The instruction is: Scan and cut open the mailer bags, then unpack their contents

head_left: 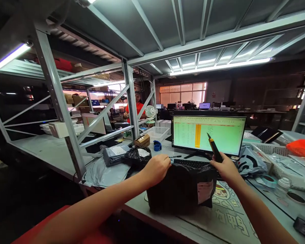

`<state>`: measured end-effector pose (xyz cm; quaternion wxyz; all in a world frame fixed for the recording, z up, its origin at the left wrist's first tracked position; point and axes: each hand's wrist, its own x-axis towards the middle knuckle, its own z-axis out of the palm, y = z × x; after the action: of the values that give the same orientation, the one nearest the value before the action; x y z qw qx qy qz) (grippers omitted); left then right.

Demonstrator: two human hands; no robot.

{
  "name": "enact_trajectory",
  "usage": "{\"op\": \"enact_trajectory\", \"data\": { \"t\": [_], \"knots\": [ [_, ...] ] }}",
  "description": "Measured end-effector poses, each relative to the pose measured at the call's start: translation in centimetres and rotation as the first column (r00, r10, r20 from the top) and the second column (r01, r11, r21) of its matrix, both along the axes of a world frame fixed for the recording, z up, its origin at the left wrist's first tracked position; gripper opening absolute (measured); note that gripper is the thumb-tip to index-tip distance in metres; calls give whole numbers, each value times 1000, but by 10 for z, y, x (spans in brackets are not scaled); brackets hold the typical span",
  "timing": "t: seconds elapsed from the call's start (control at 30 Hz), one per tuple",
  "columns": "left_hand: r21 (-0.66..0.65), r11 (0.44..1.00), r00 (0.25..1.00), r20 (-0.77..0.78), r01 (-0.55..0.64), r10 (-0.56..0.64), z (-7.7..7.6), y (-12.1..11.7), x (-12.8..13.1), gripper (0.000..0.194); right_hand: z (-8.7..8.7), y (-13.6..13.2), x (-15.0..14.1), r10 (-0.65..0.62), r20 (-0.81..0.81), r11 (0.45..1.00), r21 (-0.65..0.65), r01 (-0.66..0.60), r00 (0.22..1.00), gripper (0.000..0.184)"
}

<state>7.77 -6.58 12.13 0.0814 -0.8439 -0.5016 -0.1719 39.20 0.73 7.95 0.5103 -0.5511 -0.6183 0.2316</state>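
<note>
2 bare forearms (99, 203) reach forward to a black bag (178, 189) upright at the desk's (139, 204) front. Left hand (158, 168), knuckles up, clenches its top-left corner; right hand (225, 168), by its top-right, wraps a cutter (215, 150), blade upward. Behind: keyboard (190, 164), then monitor (185, 132).

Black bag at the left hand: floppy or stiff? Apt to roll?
The black bag probably has a floppy skin, as its top crumples beside the right hand. The body likely holds its shape, given its full, blocky outline. Rolling seems unlikely with that same blocky form.
</note>
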Motion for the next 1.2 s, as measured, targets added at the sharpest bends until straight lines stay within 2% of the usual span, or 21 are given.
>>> {"op": "enact_trajectory", "data": {
  "t": [0.03, 0.07, 0.13, 0.2, 0.33, 0.4, 0.47, 0.53, 0.6, 0.67, 0.73, 0.8, 0.87, 0.97, 1.07, 1.2],
  "knots": [
    [34, 999, 1000, -2, 12, -12, -4, 1, 1, 25, -1, -1, 3, -27, -9, 1000, 4, 27, 1000, 46],
    [0, 1000, 1000, 15, 24, -24, -6, 2, 1, 28, -1, -1, 6, -48, -15, 999, 6, 48, 999, 47],
    [-179, 983, 997, 67, 45, -33, -4, 6, -1, 29, 1, 0, 10, -68, -19, 998, 10, 68, 998, 47],
    [-273, 961, 996, 82, 47, -26, 3, 10, -5, 32, 3, 1, 13, -77, -7, 997, 14, 77, 997, 47],
    [-147, 985, 996, 38, 88, -83, 13, 13, -22, 22, 6, 6, 13, -119, 32, 993, 16, 118, 992, 46],
    [-154, 984, 993, 84, 95, -83, 12, 14, -31, 18, 5, 11, 12, -135, 50, 991, 13, 134, 990, 44],
    [-193, 979, 977, 211, 62, -21, 8, 16, -35, 21, 5, 15, 10, -150, 72, 989, 17, 149, 986, 42],
    [-286, 958, 934, 349, 34, 71, 5, 17, -34, 26, 8, 16, 7, -178, 97, 984, 44, 174, 979, 41],
    [-393, 919, 883, 442, 33, 157, 2, 16, -28, 29, 15, 7, 3, -229, 117, 971, 103, 218, 966, 44],
    [-442, 896, 856, 481, 51, 189, 0, 13, -21, 28, 22, -12, -2, -281, 147, 951, 175, 255, 948, 50],
    [-421, 905, 859, 486, 65, 164, -2, 9, -17, 25, 25, -40, -8, -256, 227, 957, 197, 213, 940, 56],
    [-366, 927, 883, 458, 78, 106, -3, 5, -19, 25, 20, -69, -14, -143, 356, 983, 159, 91, 923, 60],
    [-296, 951, 916, 399, 84, 43, -5, 1, -27, 26, 7, -93, -20, -42, 479, 992, 124, -19, 877, 59],
    [-277, 957, 933, 360, 91, 16, -9, -3, -41, 24, -14, -111, -30, -15, 622, 983, 152, -102, 783, 49],
    [-259, 962, 870, 490, 86, 54, -19, -6, -45, 24, -24, -117, -42, -7, 738, 971, 166, -171, 675, 41],
    [-58, 994, 767, 640, 92, -33, -37, -14, -33, 29, -21, -121, -56, -5, 819, 965, 154, -213, 573, 38]
  ]
}}
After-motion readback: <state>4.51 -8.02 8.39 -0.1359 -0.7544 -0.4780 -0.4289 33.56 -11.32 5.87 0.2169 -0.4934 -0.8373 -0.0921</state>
